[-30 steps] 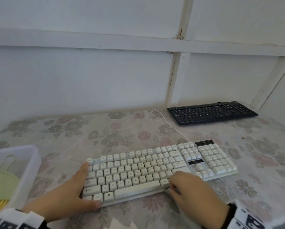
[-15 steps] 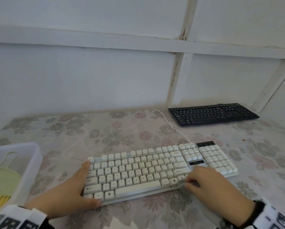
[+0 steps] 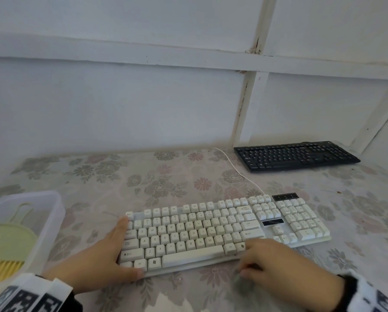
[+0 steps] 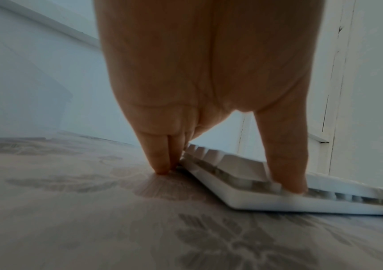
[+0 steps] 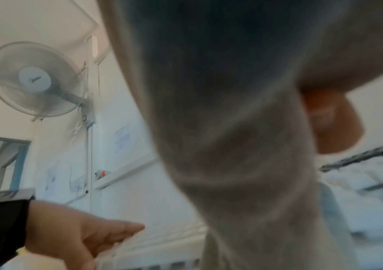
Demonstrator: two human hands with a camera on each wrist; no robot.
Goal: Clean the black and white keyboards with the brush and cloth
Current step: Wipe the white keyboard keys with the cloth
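The white keyboard (image 3: 211,226) lies in front of me on the flowered table cover. My left hand (image 3: 112,251) braces its left end: straight fingers (image 4: 162,160) stand against the side edge and the thumb (image 4: 285,173) presses on the front corner keys. My right hand (image 3: 276,264) grips a grey cloth (image 3: 242,284) at the keyboard's front edge, just right of the space bar. The cloth (image 5: 232,146) fills most of the right wrist view. The black keyboard (image 3: 296,155) lies at the back right near the wall. A green brush (image 3: 6,248) with yellow bristles sits in the container.
A clear plastic container (image 3: 53,212) stands at the left edge of the table. The white keyboard's cable (image 3: 238,172) runs back toward the wall beside the black keyboard. White wall panels close the back and right. A wall fan (image 5: 35,80) shows in the right wrist view.
My right hand with the cloth slid right along the white keyboard's front edge, then came back left. The left hand stayed on the keyboard's left end.
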